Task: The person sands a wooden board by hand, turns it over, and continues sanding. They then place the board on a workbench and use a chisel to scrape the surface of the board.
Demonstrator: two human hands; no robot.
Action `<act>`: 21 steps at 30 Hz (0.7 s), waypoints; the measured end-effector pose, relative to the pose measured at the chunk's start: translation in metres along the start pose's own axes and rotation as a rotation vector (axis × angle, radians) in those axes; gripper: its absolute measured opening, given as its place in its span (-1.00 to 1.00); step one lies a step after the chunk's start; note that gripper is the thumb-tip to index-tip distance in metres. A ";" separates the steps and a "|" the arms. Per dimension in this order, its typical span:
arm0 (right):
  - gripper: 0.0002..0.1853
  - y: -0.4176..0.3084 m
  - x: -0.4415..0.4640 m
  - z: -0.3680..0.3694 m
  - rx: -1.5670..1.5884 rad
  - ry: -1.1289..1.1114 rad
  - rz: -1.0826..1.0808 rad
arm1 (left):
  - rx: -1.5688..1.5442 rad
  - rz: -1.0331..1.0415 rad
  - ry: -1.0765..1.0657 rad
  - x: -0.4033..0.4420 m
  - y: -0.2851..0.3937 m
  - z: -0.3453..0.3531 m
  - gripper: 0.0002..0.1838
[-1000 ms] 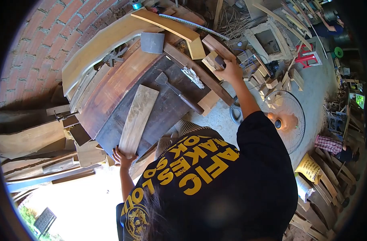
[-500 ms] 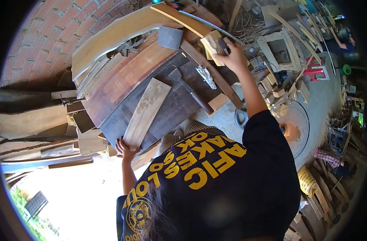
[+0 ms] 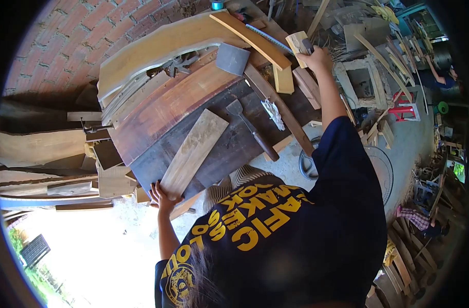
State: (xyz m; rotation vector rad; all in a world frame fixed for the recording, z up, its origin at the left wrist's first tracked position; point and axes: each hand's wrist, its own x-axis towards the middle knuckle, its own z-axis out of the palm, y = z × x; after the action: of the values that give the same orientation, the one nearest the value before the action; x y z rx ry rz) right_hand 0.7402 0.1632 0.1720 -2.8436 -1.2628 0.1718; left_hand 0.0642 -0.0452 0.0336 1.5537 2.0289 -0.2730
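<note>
My left hand is closed around the near end of a flat pale wooden board, which lies slanting across the dark workbench top. Up at the right, my right hand grips a light wooden block with a dark piece on it; its exact kind is unclear. Beside the board rests a flat-bladed chisel-like tool with a wooden handle. A crumpled white bundle lies along a long dark wooden bar. Below the right hand are a pale wooden piece and a brown block.
A grey square plate sits on the bench's far side, near a long wooden strip. Stacked planks line the left. A fan, red stool and timber scraps stand to the right, with other people farther off.
My right hand has moved up and to the right with the wooden block, uncovering the pale piece and brown block beneath. My left hand still holds the board's end.
</note>
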 end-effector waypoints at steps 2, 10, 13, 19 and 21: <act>-0.22 -0.015 0.026 0.002 -0.033 -0.029 0.012 | -0.064 0.089 0.040 0.004 -0.012 0.009 0.51; -0.25 -0.056 0.110 0.038 -0.230 -0.046 -0.064 | -0.022 -0.002 -0.013 -0.006 0.009 -0.010 0.49; -0.25 -0.061 0.121 0.050 -0.296 -0.057 -0.138 | -0.023 0.006 -0.012 -0.004 0.002 -0.005 0.51; 0.09 -0.026 0.151 0.073 0.193 -0.152 -0.283 | 0.042 -0.007 0.002 -0.006 0.014 -0.014 0.46; 0.06 -0.009 0.152 0.069 0.269 -0.157 -0.294 | 0.014 0.044 0.023 -0.004 0.008 -0.010 0.46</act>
State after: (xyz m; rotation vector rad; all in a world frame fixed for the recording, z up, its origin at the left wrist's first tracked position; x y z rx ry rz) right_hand 0.8266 0.2804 0.0902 -2.4284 -1.5349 0.5204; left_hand 0.0694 -0.0410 0.0458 1.6152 2.0116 -0.2542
